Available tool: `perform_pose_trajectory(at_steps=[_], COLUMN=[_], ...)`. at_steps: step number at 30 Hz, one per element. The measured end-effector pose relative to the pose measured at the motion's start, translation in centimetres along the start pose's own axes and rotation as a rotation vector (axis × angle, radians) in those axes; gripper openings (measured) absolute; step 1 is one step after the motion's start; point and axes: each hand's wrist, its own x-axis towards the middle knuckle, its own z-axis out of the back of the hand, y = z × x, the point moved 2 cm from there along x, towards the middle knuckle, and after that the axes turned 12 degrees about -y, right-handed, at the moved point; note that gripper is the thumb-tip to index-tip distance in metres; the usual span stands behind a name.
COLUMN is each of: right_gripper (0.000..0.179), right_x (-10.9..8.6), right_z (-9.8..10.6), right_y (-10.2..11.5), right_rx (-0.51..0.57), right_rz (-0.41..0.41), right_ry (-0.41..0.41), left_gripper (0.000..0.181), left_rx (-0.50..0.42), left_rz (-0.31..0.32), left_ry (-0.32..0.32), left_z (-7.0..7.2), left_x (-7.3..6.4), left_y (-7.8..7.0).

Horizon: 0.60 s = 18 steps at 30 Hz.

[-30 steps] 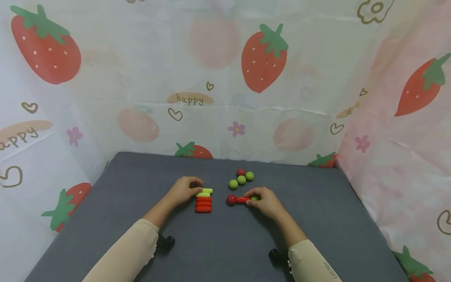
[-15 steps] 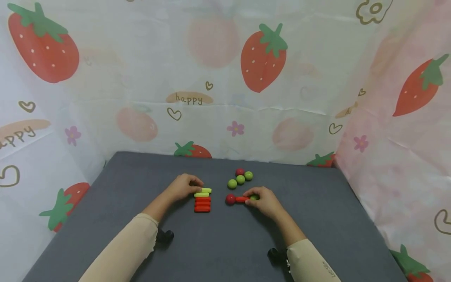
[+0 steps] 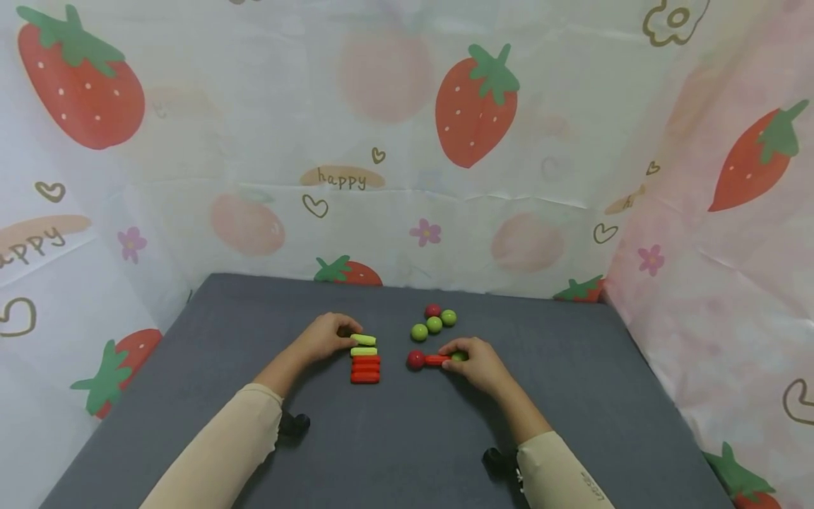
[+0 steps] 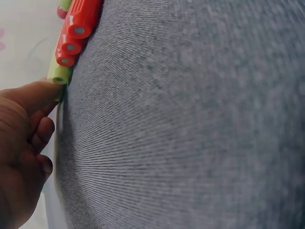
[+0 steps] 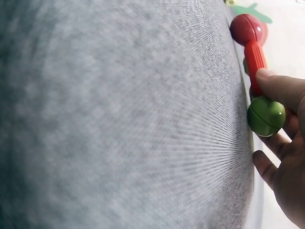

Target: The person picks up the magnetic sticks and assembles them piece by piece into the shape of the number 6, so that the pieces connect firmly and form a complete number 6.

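My left hand (image 3: 323,337) pinches a yellow-green magnetic stick (image 3: 364,340) at its left end, thumb and fingertips together. Just below it lies a second yellow-green stick (image 3: 364,351), followed by a row of red sticks (image 3: 365,369) side by side. In the left wrist view, the red sticks (image 4: 85,21) show grey discs in their ends. My right hand (image 3: 481,364) holds a red magnetic stick (image 5: 256,56) between thumb and fingers. One end of that stick meets a red ball (image 5: 246,29), the other a green ball (image 5: 267,116), partly covered by fingers in the head view.
Beyond the right hand, a red ball (image 3: 433,310) and several green balls (image 3: 434,325) sit grouped on the grey table (image 3: 407,445). A strawberry-print curtain (image 3: 394,141) stands around its back and sides. Black wrist mounts (image 3: 294,425) hang under both sleeves.
The left hand has drawn the far yellow-green stick slightly left and away from the row, tilting it a little. The right hand keeps its hold on the red stick in place.
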Motion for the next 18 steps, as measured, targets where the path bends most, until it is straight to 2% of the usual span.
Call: perform_pose_trajectory(at_steps=[5, 10, 18], right_gripper=[0.016, 0.016, 0.016], right_x=[0.0, 0.0, -0.1], right_z=[-0.2, -0.3, 0.0], right_y=[0.0, 0.0, 0.2], right_rx=[0.006, 0.010, 0.004], right_rz=[0.000, -0.004, -0.010], right_ry=[-0.007, -0.003, -0.002], left_gripper=[0.024, 0.023, 0.021], left_rx=[0.018, -0.004, -0.114], left_rz=[-0.010, 0.005, 0.068], left_ry=[-0.008, -0.063, -0.131], left_z=[0.1, 0.4, 0.6], left_x=[-0.2, -0.7, -2.5], left_y=[-0.2, -0.7, -2.5])
